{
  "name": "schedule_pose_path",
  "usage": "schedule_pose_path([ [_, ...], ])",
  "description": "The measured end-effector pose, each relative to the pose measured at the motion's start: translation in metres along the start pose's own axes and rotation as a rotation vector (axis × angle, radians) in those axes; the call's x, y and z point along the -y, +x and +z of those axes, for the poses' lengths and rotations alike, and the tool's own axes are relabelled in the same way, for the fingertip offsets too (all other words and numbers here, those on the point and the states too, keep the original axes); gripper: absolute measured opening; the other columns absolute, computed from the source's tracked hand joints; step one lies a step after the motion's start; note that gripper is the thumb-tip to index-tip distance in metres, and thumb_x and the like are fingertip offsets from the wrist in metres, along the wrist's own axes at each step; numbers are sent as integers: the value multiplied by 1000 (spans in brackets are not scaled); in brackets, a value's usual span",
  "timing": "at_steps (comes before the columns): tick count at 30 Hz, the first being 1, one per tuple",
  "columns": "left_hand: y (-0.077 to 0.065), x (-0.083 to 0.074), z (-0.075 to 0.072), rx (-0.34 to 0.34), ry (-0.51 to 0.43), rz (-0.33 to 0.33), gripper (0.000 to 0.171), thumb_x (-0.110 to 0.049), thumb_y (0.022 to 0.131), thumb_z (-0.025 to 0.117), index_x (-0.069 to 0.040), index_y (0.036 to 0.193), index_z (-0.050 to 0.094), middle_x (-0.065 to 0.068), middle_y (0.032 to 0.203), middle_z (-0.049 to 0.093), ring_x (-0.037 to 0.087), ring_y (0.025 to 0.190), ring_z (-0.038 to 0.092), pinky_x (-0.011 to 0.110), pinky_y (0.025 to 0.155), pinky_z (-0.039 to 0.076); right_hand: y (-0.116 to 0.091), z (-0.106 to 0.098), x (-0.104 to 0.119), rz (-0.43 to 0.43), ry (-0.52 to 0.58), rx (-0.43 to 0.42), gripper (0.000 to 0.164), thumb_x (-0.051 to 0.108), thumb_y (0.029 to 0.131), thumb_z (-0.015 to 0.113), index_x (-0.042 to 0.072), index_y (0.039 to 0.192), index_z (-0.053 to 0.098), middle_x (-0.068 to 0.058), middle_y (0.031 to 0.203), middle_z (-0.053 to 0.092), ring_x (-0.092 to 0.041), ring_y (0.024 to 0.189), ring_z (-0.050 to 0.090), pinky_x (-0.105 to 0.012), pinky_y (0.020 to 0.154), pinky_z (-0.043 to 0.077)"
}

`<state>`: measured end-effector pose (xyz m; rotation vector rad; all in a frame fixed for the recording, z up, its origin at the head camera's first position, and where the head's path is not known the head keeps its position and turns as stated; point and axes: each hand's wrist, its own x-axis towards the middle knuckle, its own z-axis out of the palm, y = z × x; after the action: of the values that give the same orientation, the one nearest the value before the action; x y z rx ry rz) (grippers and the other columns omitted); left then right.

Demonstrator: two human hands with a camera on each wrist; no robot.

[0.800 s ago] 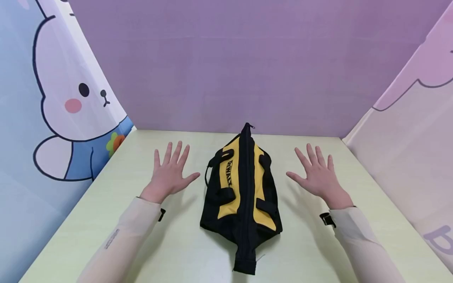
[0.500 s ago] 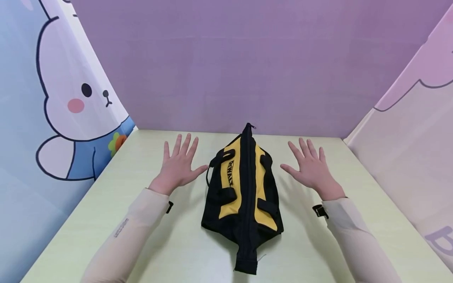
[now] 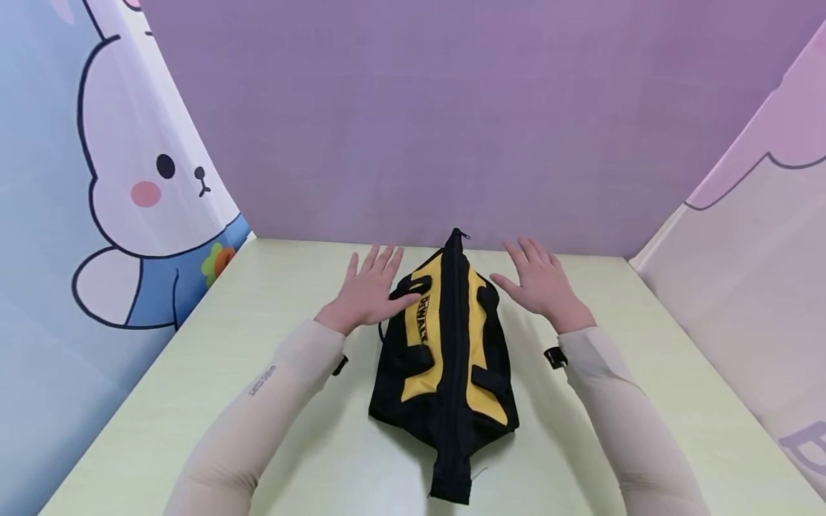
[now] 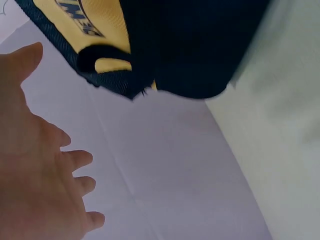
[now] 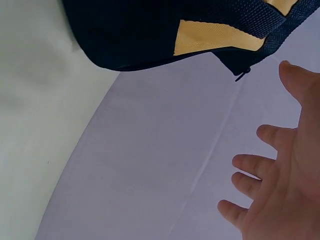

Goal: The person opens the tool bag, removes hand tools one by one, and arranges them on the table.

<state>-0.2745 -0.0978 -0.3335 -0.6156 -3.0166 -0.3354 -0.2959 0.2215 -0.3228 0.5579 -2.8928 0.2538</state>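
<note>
A black and yellow zippered tool bag [image 3: 454, 344] with DEWALT lettering lies lengthwise on the pale table, its zipper running along the top. Fingers spread, the left hand [image 3: 369, 290] hovers at the bag's far left side, its thumb overlapping the bag in the head view. On the other side the right hand [image 3: 540, 282] is held up by the far right end, fingers straight and thumb toward the bag. Both wrist views show a gap between the bag [image 4: 190, 45] and the hand, and neither hand holds anything. A zipper pull [image 5: 243, 74] hangs at the bag's far tip.
The light table [image 3: 310, 444] extends around the bag. Behind it stands a purple backdrop [image 3: 413, 129]. Printed cloth panels flank both sides, with a cartoon rabbit [image 3: 161, 172] on the left one.
Both hands have moved inward and slightly forward, closer to the far end of the bag. The bag stays in its place; the head view has shifted a little.
</note>
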Motion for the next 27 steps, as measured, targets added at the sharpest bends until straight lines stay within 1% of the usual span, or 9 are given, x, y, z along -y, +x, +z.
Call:
schedule_pose_path([
  [3, 8, -10, -1, 40, -11, 22, 92, -67, 97, 40, -10, 160, 5, 12, 166, 7, 32, 151, -4, 54, 120, -5, 12, 0, 1, -3, 1, 8, 73, 44, 104, 48, 2, 157, 22, -29, 159, 19, -45, 147, 13, -63, 116, 14],
  [6, 14, -18, -4, 72, -52, 50, 91, -67, 97, 41, -9, 160, 10, 13, 164, 14, 33, 151, 3, 52, 121, 4, 23, 1, 2, -9, 0, 20, 72, 44, 104, 47, 2, 157, 23, -28, 158, 21, -44, 147, 14, -62, 116, 14],
  [9, 20, -25, -9, 109, -140, 57, 90, -66, 97, 45, -8, 160, 14, 14, 163, 20, 33, 150, 12, 50, 121, 15, 35, 3, 2, -5, -3, 29, 70, 44, 105, 45, 2, 157, 23, -27, 158, 23, -43, 146, 18, -62, 116, 16],
  [12, 26, -29, -11, 148, -238, 58, 89, -63, 97, 49, -8, 159, 17, 15, 161, 23, 32, 148, 20, 48, 118, 24, 45, 5, 5, -3, 0, 27, 67, 43, 105, 44, 3, 156, 26, -26, 156, 28, -42, 144, 23, -62, 115, 20],
  [16, 33, -33, -12, 193, -357, 46, 87, -59, 96, 53, -7, 158, 22, 17, 158, 28, 31, 143, 31, 46, 116, 30, 59, 7, 11, -15, -3, 31, 62, 40, 106, 43, 3, 155, 31, -25, 153, 34, -42, 142, 28, -61, 114, 24],
  [19, 39, -37, -10, 197, -421, 23, 84, -57, 97, 54, -4, 156, 27, 18, 155, 33, 31, 139, 39, 44, 113, 36, 70, 7, 15, -3, 18, 54, 58, 39, 107, 40, 3, 153, 34, -24, 153, 36, -42, 142, 30, -60, 114, 25],
  [21, 44, -39, -9, 182, -462, -4, 82, -56, 97, 55, -1, 154, 32, 19, 151, 40, 31, 135, 43, 44, 110, 40, 76, 7, 18, 14, 66, 73, 56, 37, 108, 37, 2, 152, 36, -23, 152, 37, -41, 141, 31, -59, 114, 26],
  [23, 47, -40, -7, 159, -508, -37, 80, -55, 96, 58, 0, 149, 38, 19, 145, 47, 31, 130, 49, 43, 105, 44, 82, 7, 20, 30, 148, 87, 54, 34, 109, 35, -1, 150, 39, -24, 151, 39, -41, 138, 36, -58, 113, 29],
  [27, 51, -40, -2, 115, -616, -113, 73, -55, 92, 64, -1, 138, 48, 17, 134, 55, 28, 118, 55, 41, 98, 49, 91, 10, 22, 70, 320, 89, 49, 27, 110, 34, -6, 145, 44, -26, 145, 46, -41, 131, 45, -55, 109, 37],
])
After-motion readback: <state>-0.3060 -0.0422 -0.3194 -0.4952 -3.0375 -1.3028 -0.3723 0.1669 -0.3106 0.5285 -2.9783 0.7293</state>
